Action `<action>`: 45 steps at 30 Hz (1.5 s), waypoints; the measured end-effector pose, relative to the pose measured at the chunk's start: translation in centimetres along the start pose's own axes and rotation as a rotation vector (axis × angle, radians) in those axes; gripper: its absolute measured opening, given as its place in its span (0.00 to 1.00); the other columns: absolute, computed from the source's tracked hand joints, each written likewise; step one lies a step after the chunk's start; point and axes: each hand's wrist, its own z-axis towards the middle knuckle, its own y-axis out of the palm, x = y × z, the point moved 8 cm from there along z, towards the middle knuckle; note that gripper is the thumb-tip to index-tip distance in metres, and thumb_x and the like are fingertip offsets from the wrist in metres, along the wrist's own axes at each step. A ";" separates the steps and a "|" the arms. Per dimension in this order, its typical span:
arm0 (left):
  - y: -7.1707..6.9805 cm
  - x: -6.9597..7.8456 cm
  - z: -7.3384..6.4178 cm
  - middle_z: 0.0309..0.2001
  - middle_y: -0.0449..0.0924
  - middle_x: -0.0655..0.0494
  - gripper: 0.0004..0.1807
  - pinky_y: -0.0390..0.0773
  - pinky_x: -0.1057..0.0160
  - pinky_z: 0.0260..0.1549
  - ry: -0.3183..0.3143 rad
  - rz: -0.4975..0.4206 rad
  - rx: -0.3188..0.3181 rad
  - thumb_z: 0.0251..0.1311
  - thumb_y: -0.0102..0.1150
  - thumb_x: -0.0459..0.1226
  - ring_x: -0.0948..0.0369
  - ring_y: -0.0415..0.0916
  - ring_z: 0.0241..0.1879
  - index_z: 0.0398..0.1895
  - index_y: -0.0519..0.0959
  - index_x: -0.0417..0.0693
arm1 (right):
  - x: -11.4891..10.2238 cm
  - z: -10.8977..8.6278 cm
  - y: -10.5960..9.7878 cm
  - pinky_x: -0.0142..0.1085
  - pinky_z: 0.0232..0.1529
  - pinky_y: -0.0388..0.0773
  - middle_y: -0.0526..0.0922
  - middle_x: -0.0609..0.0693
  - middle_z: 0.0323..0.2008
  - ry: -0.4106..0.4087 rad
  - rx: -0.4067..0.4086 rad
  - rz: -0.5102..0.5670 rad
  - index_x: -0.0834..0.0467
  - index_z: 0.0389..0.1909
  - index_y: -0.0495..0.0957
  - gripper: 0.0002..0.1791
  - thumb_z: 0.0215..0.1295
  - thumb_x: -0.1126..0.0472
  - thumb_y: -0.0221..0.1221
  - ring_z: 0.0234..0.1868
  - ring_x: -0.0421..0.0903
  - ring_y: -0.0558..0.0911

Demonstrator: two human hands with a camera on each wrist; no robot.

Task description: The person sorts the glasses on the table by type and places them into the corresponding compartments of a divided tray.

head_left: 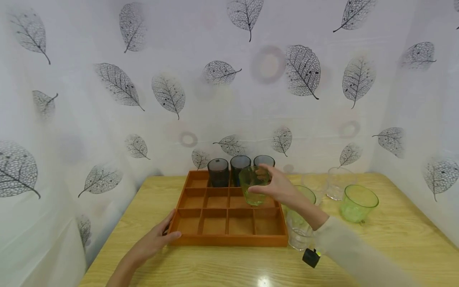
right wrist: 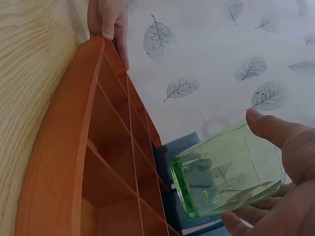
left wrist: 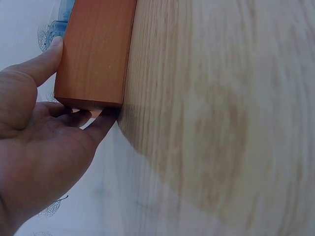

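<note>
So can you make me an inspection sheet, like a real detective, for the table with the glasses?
Surface: pale wood-grain table, a bright glare spot near its front.
Job's things: brown divided tray; three dark glasses along its back row; green glass held above the tray; more green glasses and clear glasses to its right, some partly hidden by the arm.
Clutter: small black object by the right sleeve.
Left hand: holds the tray's front left corner.
Right hand: grips the green glass.
Cables: nothing seen.
Surroundings: white leaf-print backdrop behind and at both sides.
</note>
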 end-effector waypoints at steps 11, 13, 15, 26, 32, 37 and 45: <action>0.0 -0.1 0.1 0.83 0.29 0.39 0.47 0.47 0.31 0.72 -0.004 -0.001 -0.006 0.78 0.54 0.46 0.35 0.31 0.79 0.85 0.34 0.47 | -0.9 1.9 3.7 0.59 0.66 0.70 0.70 0.62 0.71 0.020 -0.011 0.060 0.63 0.80 0.57 0.54 0.60 0.47 0.75 0.70 0.62 0.71; 0.0 -0.1 0.1 0.83 0.29 0.39 0.48 0.47 0.31 0.72 -0.005 0.003 -0.002 0.78 0.54 0.46 0.35 0.32 0.78 0.85 0.34 0.47 | -1.1 2.2 4.3 0.59 0.66 0.71 0.72 0.62 0.70 0.017 -0.009 0.072 0.63 0.80 0.56 0.54 0.60 0.48 0.75 0.70 0.61 0.71; 0.0 -0.1 0.1 0.83 0.29 0.39 0.48 0.47 0.31 0.72 -0.002 0.006 0.003 0.78 0.54 0.46 0.35 0.32 0.78 0.85 0.34 0.47 | -1.3 2.5 4.9 0.59 0.66 0.71 0.72 0.61 0.70 0.017 -0.002 0.067 0.63 0.80 0.57 0.54 0.61 0.48 0.75 0.70 0.62 0.71; 0.0 0.0 0.1 0.83 0.30 0.38 0.48 0.46 0.31 0.72 0.003 0.022 0.009 0.78 0.54 0.46 0.35 0.32 0.78 0.85 0.34 0.46 | -1.7 4.0 7.4 0.56 0.63 0.75 0.73 0.62 0.68 0.003 0.038 0.129 0.66 0.78 0.58 0.52 0.60 0.52 0.76 0.66 0.60 0.75; 0.0 0.1 0.1 0.83 0.30 0.39 0.47 0.46 0.32 0.73 0.013 0.029 0.008 0.78 0.54 0.45 0.36 0.32 0.79 0.85 0.34 0.45 | -2.2 4.5 8.6 0.57 0.64 0.74 0.71 0.63 0.70 -0.001 0.030 0.137 0.66 0.78 0.57 0.54 0.59 0.51 0.76 0.68 0.61 0.73; -0.1 -0.1 0.2 0.83 0.30 0.39 0.47 0.45 0.32 0.73 0.005 0.021 0.006 0.78 0.54 0.45 0.36 0.32 0.79 0.85 0.34 0.46 | -2.8 4.9 9.3 0.57 0.64 0.74 0.71 0.63 0.70 -0.015 0.025 0.124 0.65 0.79 0.57 0.54 0.60 0.50 0.76 0.68 0.62 0.73; -0.1 -0.2 0.2 0.83 0.29 0.40 0.48 0.48 0.32 0.73 -0.010 0.000 0.005 0.78 0.55 0.46 0.36 0.33 0.79 0.85 0.34 0.46 | -2.8 5.2 10.6 0.57 0.61 0.76 0.72 0.63 0.68 -0.023 0.012 0.118 0.64 0.79 0.56 0.54 0.60 0.49 0.76 0.66 0.62 0.75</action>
